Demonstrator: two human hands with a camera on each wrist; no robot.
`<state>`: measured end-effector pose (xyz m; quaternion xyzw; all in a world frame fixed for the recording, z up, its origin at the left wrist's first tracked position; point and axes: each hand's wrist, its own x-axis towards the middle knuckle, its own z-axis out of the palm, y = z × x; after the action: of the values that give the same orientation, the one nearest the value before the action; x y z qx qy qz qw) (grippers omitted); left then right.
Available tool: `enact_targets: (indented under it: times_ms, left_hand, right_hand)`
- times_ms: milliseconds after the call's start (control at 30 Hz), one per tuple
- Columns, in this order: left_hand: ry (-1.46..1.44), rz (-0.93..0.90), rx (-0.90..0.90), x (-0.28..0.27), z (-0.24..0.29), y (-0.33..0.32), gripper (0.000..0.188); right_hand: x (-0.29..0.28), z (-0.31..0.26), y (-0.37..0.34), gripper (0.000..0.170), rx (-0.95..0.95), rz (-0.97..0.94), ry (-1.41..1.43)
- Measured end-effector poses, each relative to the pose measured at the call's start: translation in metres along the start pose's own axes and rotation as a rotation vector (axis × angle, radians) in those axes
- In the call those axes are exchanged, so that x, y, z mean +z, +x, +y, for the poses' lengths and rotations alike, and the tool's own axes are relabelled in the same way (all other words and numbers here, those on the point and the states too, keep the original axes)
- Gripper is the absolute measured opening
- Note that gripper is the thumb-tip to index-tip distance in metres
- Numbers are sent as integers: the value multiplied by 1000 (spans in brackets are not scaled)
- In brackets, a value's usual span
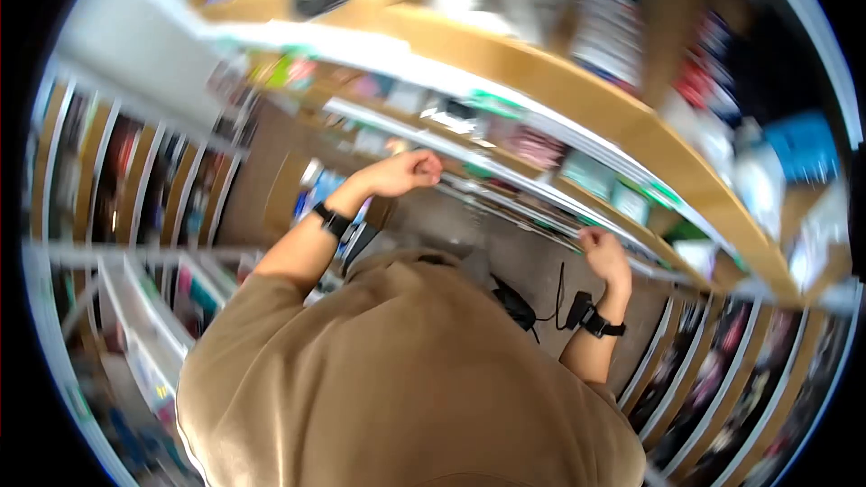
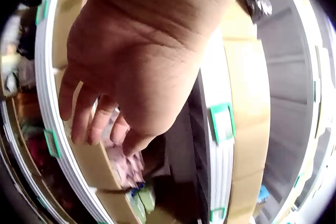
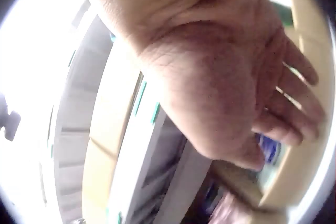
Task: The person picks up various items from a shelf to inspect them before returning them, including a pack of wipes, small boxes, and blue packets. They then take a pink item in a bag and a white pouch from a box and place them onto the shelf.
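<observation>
My left hand (image 1: 404,173) is held out in front of the shelving, fingers loosely bent, nothing in it. In the left wrist view the same hand (image 2: 131,71) hangs with relaxed, spread fingers over a cardboard bin of pink packages (image 2: 125,166). My right hand (image 1: 606,257) is lower and to the right near a shelf edge, also holding nothing. The right wrist view shows that hand (image 3: 220,82) with loose fingers before a cardboard bin (image 3: 283,182). A black strap device sits on each wrist.
Shelves with cardboard bins (image 1: 541,54) of bagged goods curve across the front. More shelving stands left and right. A white rack (image 1: 135,307) is at the left. A black bag-like object and cable (image 1: 514,302) lie on the floor. A cardboard box stands near the left arm.
</observation>
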<state>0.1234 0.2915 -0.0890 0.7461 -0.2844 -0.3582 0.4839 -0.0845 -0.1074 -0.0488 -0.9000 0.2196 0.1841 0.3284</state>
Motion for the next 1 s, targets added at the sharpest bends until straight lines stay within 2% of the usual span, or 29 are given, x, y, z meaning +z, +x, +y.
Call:
enact_targets:
  times_ms: [67,133,167,233,333,400,533,600,667,733,800,867,933,967,1000]
  left_hand:
    - [-10,110,-148,-35,-39,-45,28]
    - [-76,240,-174,-57,-84,-87,28]
    - [-208,354,-264,-64,-105,-106,26]
    - [-458,541,-427,-77,-134,-140,19]
    - [-549,687,-480,-94,-188,-177,15]
    - [-639,785,-501,-99,-221,-196,16]
    - [-782,959,-549,-109,-282,-230,21]
    - [-853,1011,-633,-113,-308,-239,24]
    - [-872,1040,-666,-117,-358,-242,29]
    - [-858,1197,-679,-116,-431,-236,31]
    - [-811,1238,-760,-123,-482,-231,34]
    - [-521,1267,-907,-137,-536,-228,36]
    - [-414,1271,-917,-157,-588,-223,39]
    - [-300,1279,-913,-166,-615,-218,39]
    - [-194,1284,-910,-170,-643,-212,40]
  right_hand:
    - [45,-72,15,45,-290,-284,37]
    - [86,-142,31,44,-514,-460,48]
    - [106,-170,40,43,-553,-533,48]
    - [132,-235,53,40,-617,-556,-54]
    - [183,-314,78,37,-753,-541,-177]
    - [218,-367,90,41,-780,-631,-205]
    - [318,-425,135,40,-749,-858,-210]
    - [384,-438,168,38,-741,-929,-217]
    - [469,-418,215,34,-664,-938,-109]
    - [556,-382,265,36,-620,-801,-174]
    - [593,-382,287,43,-585,-781,-293]
    - [634,-373,308,50,-537,-741,-376]
    - [671,-359,331,63,-515,-614,-354]
    - [689,-352,347,74,-444,-629,-470]
    - [704,-341,357,74,-432,-635,-478]
